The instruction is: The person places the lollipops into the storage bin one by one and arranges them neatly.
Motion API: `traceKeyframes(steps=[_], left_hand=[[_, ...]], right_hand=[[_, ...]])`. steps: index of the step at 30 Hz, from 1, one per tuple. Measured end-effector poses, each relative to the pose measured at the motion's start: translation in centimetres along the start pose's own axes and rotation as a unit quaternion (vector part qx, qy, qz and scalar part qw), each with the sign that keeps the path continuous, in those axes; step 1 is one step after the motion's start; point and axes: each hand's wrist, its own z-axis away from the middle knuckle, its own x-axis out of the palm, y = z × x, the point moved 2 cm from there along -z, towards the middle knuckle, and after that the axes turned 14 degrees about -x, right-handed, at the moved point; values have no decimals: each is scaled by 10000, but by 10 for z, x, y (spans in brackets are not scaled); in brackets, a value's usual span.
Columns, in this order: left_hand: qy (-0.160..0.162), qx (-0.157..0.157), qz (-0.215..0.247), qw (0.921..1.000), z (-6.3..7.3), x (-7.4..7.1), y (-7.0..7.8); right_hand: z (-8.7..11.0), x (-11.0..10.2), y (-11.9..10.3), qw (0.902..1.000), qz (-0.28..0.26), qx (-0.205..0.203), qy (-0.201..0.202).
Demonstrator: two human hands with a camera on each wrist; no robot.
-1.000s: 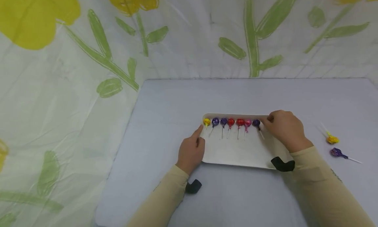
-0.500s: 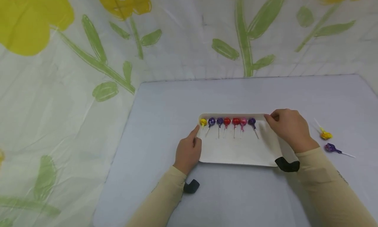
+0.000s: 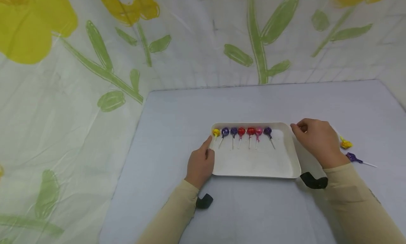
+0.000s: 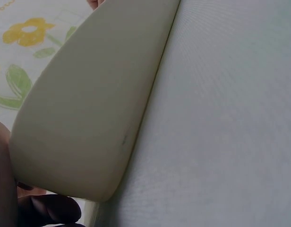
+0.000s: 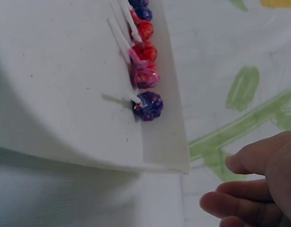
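A white tray (image 3: pixel 253 163) lies on the table with several wrapped lollipops in a row along its far wall, sticks toward me. The row runs from a yellow lollipop (image 3: pixel 216 132) at the left to a purple lollipop (image 3: pixel 268 130) at the right, with purple, red and pink ones between. My left hand (image 3: pixel 200 164) grips the tray's left edge, forefinger stretched along it. Beyond the far right corner, my right hand (image 3: pixel 317 140) is apart from the tray. In the right wrist view, the fingers of that right hand (image 5: pixel 259 189) are loosely bent with nothing between them.
Right of my right hand, a loose yellow lollipop (image 3: pixel 345 144) and a loose purple lollipop (image 3: pixel 361 160) lie on the pale table (image 3: pixel 177 131). A flower-printed white sheet (image 3: pixel 196 36) stands behind the table and at its left.
My right hand has moved right, from beside the rightmost purple lollipop to outside the tray's far right corner. The left hand keeps its place on the tray. The head view has shifted slightly.
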Motion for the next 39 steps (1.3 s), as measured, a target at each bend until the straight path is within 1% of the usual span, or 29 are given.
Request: traceKeyframes(steps=[4, 17, 23, 29, 34, 39], left_hand=[[-8, -1, 40, 10000, 0, -1, 0], [-6, 8, 52, 10000, 0, 0, -1], [-42, -40, 114, 9999, 1, -1, 0], [-90, -117, 116, 9998, 1, -1, 0], [-66, -102, 74, 9999, 1, -1, 0], [-22, -71, 32, 10000, 0, 1, -1]], right_hand=[[4, 0, 7, 9998, 10, 143, -122], [24, 0, 23, 9995, 0, 315, -35], [33, -2, 31, 9987, 81, 480, -127], [43, 1, 40, 9989, 98, 451, -115], [50, 7, 45, 9990, 76, 424, -150], [55, 11, 48, 9975, 95, 545, -431]])
